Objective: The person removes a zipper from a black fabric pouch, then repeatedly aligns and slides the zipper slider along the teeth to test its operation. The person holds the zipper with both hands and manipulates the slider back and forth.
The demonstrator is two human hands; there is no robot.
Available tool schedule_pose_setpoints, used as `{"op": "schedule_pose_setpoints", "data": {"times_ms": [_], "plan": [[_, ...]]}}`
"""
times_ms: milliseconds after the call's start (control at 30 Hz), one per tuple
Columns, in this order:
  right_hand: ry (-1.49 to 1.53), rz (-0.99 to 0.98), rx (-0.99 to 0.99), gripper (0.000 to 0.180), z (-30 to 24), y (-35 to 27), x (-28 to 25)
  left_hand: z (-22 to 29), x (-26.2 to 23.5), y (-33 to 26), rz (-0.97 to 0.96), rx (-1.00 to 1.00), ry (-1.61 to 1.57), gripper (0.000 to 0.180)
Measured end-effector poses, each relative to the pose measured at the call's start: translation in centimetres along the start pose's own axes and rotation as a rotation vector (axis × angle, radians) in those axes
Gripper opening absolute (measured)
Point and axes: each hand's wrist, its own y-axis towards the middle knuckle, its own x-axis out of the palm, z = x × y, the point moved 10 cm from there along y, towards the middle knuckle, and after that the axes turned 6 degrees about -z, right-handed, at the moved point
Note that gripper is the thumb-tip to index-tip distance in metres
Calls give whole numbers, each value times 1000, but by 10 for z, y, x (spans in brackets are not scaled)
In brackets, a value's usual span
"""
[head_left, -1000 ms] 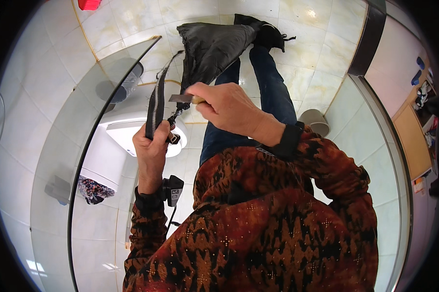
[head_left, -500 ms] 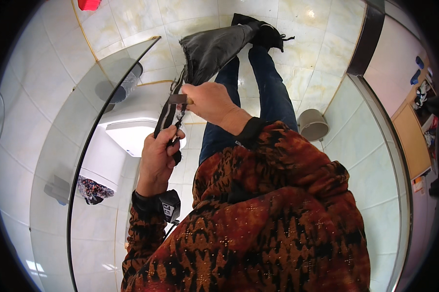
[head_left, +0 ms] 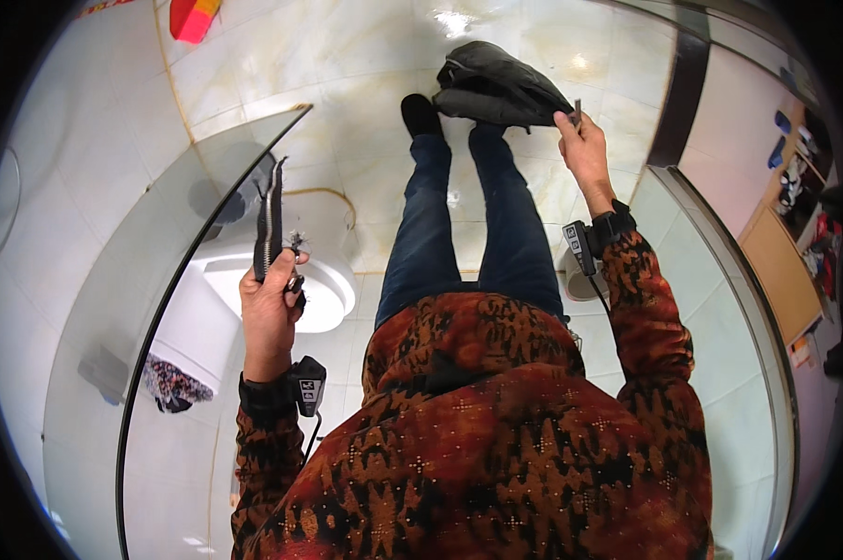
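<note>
My left hand (head_left: 270, 313) is raised at the left and gripped around a narrow black strap (head_left: 270, 215) that stands upright, with a small metal ring and tassel beside my fingers. My right hand (head_left: 582, 149) reaches out at the upper right and pinches the edge of a crumpled black leather bag (head_left: 496, 82), which hangs above my feet. Strap and bag are well apart. A small black device is strapped to each wrist. My legs in blue jeans (head_left: 468, 224) and a black shoe (head_left: 420, 114) show between the hands.
A white toilet (head_left: 323, 289) stands below my left hand, behind a curved glass partition (head_left: 160, 308). A grey round bin (head_left: 571, 285) sits by my right forearm. The floor is glossy cream tile (head_left: 347, 56), with a red and yellow object (head_left: 196, 17) at the top left.
Both hands were together at the bag and strap. They have since drawn apart: the left hand has come down and left with the strap, the right has swung right with the bag.
</note>
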Motion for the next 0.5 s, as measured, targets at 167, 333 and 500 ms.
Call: {"op": "schedule_pose_setpoints", "data": {"times_ms": [167,333,500], "plan": [[272,213,140,28,35,-38,-59,-2,0,6,-65,1,-34,19],[423,428,-35,26,41,-91,-119,-18,0,15,-176,-41,-196,19],[377,618,-206,25,7,-160,-198,-9,1,11,-143,37,-32,18]]}}
